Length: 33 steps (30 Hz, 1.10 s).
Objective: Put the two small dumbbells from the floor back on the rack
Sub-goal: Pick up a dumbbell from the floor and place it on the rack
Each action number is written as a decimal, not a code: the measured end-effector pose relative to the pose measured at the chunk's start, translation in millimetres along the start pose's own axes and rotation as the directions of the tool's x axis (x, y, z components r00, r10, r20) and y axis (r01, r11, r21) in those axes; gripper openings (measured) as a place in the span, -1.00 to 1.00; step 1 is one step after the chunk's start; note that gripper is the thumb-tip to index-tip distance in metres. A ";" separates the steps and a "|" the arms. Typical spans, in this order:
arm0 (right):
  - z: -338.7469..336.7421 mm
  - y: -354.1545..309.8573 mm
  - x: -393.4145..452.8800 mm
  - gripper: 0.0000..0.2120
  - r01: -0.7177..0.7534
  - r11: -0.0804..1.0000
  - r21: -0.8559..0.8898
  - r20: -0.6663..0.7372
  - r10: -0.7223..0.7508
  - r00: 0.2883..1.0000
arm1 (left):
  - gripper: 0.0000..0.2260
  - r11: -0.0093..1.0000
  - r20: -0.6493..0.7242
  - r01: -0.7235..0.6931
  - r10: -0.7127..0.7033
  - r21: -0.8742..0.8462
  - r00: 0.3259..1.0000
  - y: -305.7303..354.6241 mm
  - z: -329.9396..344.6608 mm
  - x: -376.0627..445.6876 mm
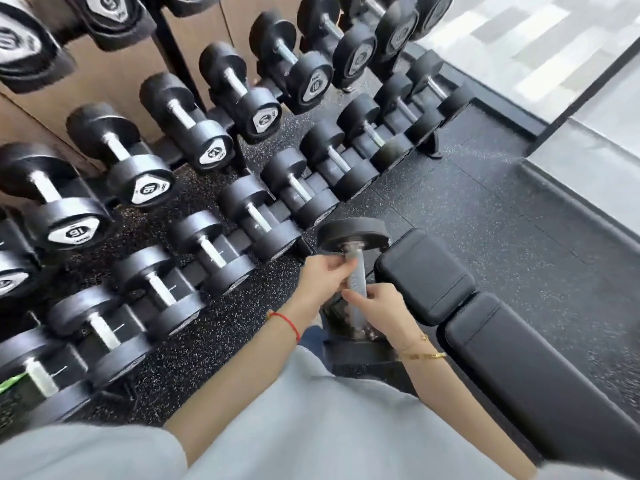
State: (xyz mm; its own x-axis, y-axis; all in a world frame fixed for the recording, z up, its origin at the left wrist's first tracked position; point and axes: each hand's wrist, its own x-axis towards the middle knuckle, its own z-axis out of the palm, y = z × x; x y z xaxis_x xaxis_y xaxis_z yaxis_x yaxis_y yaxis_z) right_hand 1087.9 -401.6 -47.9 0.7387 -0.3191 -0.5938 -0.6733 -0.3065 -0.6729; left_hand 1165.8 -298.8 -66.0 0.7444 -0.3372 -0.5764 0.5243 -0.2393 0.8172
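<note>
You are gripping the black rubber-headed dumbbell's point(353, 233) knurled steel handle, left hand point(323, 275) and right hand point(377, 308) fingers closed round it; next, lift it toward the black steel rack's point(431, 142) front edge.

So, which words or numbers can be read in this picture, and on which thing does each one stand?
"16" on the end cap of a middle-row dumbbell.
"16" on the end cap of its neighbour.
"18" on the end cap of a dumbbell further along.
The caps between these and those on the top row are too blurred to read.
The dumbbell held by both hands shows no text.
</note>
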 end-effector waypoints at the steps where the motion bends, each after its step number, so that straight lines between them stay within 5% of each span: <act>1: -2.0 -13.2 12.3 -0.66 -0.003 1.000 0.008 -0.009 0.003 1.000 | -0.77 1.000 0.000 -0.005 0.005 0.026 1.000 13.2 -6.2 12.7; 16: -81.9 -130.7 174.4 -0.62 -0.008 0.992 0.124 -0.082 0.018 0.996 | -0.89 0.996 0.082 -0.043 0.036 0.081 0.996 169.2 -9.2 179.5; 21: -134.2 -152.8 238.9 -0.69 -0.018 0.990 0.141 -0.093 0.032 0.995 | -0.74 0.993 0.095 -0.053 0.043 0.101 0.995 213.4 21.6 251.2; 33: -291.1 -196.1 343.0 -0.66 -0.011 0.988 0.156 -0.090 0.026 0.996 | -0.77 0.995 0.102 -0.071 0.064 0.069 0.993 332.3 126.9 359.1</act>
State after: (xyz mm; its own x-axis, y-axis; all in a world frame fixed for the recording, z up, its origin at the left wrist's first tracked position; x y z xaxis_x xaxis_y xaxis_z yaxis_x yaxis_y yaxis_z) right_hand 1463.7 -712.0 8.8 0.7151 -0.4065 -0.5687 -0.6684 -0.1594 -0.7265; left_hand 1554.9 -614.9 -1.5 0.7305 -0.4429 -0.5198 0.4399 -0.2771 0.8542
